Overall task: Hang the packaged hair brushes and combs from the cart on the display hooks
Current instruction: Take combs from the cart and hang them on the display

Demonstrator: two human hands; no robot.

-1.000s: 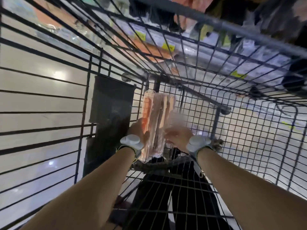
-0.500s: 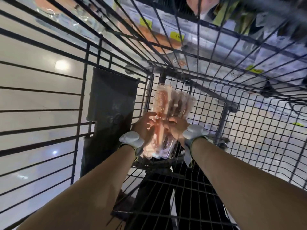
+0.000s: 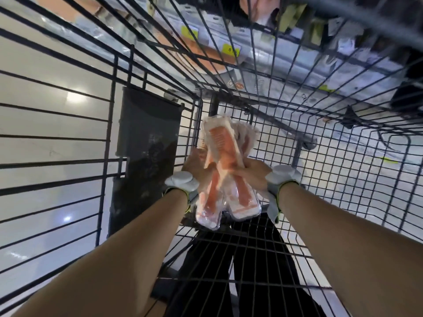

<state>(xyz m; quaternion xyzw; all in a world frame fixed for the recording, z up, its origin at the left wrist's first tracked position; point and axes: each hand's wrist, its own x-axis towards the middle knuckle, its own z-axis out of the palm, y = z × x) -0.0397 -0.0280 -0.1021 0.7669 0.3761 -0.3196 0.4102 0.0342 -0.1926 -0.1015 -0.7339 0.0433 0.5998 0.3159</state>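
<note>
I am looking down into a black wire cart (image 3: 343, 179). A bunch of several clear blister packs with orange combs (image 3: 223, 147) is held low inside it, near the cart's far end. My left hand (image 3: 196, 165) grips the bunch from the left side. My right hand (image 3: 254, 173) grips it from the right, fingers curled over the front pack. The packs fan out slightly at the top and their far edges are blurred. Both wrists carry grey bands. The palms and most fingers are hidden behind the packs.
A dark flat panel (image 3: 146, 143) leans against the cart's left wire wall. Beyond the far wall are shelves with packaged goods and yellow price tags (image 3: 231, 50). Pale shiny floor tiles (image 3: 45, 110) lie to the left. Dark trousers show under the cart's wire floor.
Both hands have closed in on the comb packs and the bunch has tilted and fanned out. The view has dipped lower into the cart.
</note>
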